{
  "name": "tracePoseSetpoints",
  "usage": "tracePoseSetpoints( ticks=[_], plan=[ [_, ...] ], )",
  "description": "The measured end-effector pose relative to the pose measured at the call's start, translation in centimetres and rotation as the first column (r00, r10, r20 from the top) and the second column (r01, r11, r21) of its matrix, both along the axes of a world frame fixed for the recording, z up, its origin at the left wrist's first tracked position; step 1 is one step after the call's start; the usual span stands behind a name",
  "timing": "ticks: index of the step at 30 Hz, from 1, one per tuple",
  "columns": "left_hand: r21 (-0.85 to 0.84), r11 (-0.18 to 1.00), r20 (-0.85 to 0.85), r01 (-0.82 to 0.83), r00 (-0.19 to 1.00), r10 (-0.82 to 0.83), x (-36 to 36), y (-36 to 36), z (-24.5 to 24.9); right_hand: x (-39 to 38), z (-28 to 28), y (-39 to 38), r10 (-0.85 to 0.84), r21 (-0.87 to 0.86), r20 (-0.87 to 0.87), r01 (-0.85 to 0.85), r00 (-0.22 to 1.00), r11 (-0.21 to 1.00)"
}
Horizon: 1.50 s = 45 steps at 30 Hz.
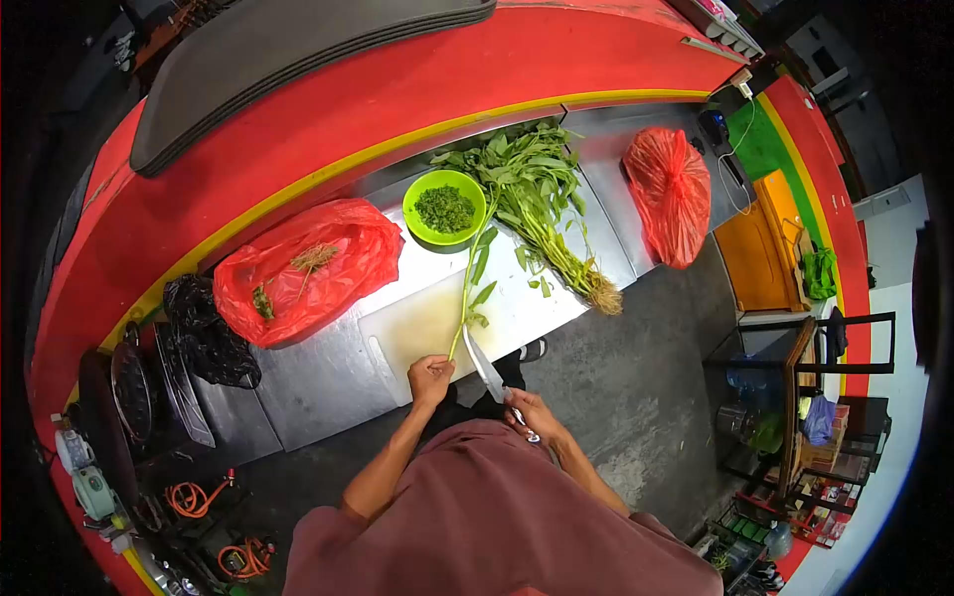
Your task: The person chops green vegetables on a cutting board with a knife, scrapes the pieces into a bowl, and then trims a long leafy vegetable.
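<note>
Your left hand [431, 380] pinches a stem [461, 323] at near edge of desk [333, 382]; right hand [533, 413] grips knife [483, 366]. Green bowl [444, 238] by far edge.

Counter [323, 382]: smooth, reflective sheet metal.
Knife [483, 366]: polished metal blade. Board [407, 328]: matt, smooth. Bowl [442, 238]: smooth plastic. 2 red bags [679, 209]: thin, glossy, creased plastic. Shirt [497, 512]: matt cloth. Roots [602, 292]: rough, fibrous. Floor [616, 368]: matt, mottled.

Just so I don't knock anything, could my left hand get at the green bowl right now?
Probably yes: the way from your left hand over the cutting board to the green bowl looks clear. That hand holds a leafy stem, though, so might need freeing.
</note>
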<state>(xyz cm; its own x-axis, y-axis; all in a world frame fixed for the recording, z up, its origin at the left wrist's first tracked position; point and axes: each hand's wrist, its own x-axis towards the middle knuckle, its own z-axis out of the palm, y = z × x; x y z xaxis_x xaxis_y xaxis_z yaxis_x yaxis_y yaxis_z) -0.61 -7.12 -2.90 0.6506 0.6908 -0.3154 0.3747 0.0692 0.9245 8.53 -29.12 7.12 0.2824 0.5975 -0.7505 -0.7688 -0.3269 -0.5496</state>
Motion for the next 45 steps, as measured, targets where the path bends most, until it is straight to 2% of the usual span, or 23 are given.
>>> tracePoseSetpoints(
  ticks=[8, 13, 20, 23, 25, 26, 27, 29, 30, 33, 39, 41, 45],
  plan=[
    [-0.001, 1.000, -0.043, -0.010, 0.999, 0.010, 0.0, 0.0, 1.4, 0.0, -0.4, 0.0, -0.019, -0.008, -0.014, 0.018, 1.000, 1.000],
    [0.034, 0.999, -0.027, -0.014, 1.000, 0.015, -0.4, 0.0, -0.8, 0.1, 0.3, 0.5, 0.021, -0.005, 0.048, -0.021, 0.999, 1.000],
    [0.043, 0.999, -0.065, -0.016, 0.998, 0.019, -0.1, 0.1, 0.7, 0.3, 0.5, 0.6, 0.004, -0.018, -0.011, -0.004, 1.000, 1.000],
    [0.041, 0.999, -0.094, -0.005, 0.996, 0.008, -0.2, 0.2, -0.3, 0.4, 0.5, 0.5, 0.011, -0.016, -0.025, -0.011, 1.000, 1.000],
    [0.054, 0.998, -0.101, 0.020, 0.995, -0.014, -0.3, 0.3, -0.5, 0.2, -0.3, 0.4, 0.058, -0.013, 0.057, -0.057, 0.997, 0.998],
    [0.090, 0.995, -0.031, 0.034, 0.999, -0.031, -0.6, 0.2, -0.5, 0.3, -0.7, 0.3, 0.091, -0.040, 0.069, -0.088, 0.993, 0.995],
    [0.089, 0.995, -0.029, 0.035, 0.999, -0.033, -0.7, 0.1, -0.5, 0.2, -0.7, 0.3, 0.089, -0.042, 0.071, -0.087, 0.993, 0.995],
    [0.044, 0.999, -0.002, 0.022, 1.000, -0.022, -0.8, 0.1, -0.6, -0.2, -0.8, 0.4, 0.135, -0.133, 0.251, -0.103, 0.959, 0.986],
    [0.032, 0.998, -0.018, 0.050, 0.999, -0.050, -0.8, 0.3, 0.5, 0.1, -0.1, 0.5, 0.214, -0.184, 0.268, -0.168, 0.939, 0.968],
    [-0.004, 0.998, -0.024, 0.060, 0.998, -0.060, -0.7, 0.4, 0.4, -0.1, 0.0, 0.6, 0.280, -0.243, 0.299, -0.211, 0.912, 0.947],
    [-0.069, 0.996, -0.023, 0.055, 0.998, -0.057, -1.2, 0.8, 0.8, 0.0, -0.3, 0.2, 0.255, -0.197, 0.322, -0.199, 0.912, 0.960],
    [-0.159, 0.985, 0.009, 0.062, 0.998, -0.061, -1.6, 1.1, 0.8, 0.0, -0.3, -0.1, 0.206, -0.129, 0.311, -0.173, 0.928, 0.976],
    [-0.216, 0.973, 0.024, 0.078, 0.997, -0.075, -3.1, 1.4, 1.2, 0.0, -0.4, -0.2, 0.125, -0.079, 0.256, -0.108, 0.958, 0.991]
  ],
)
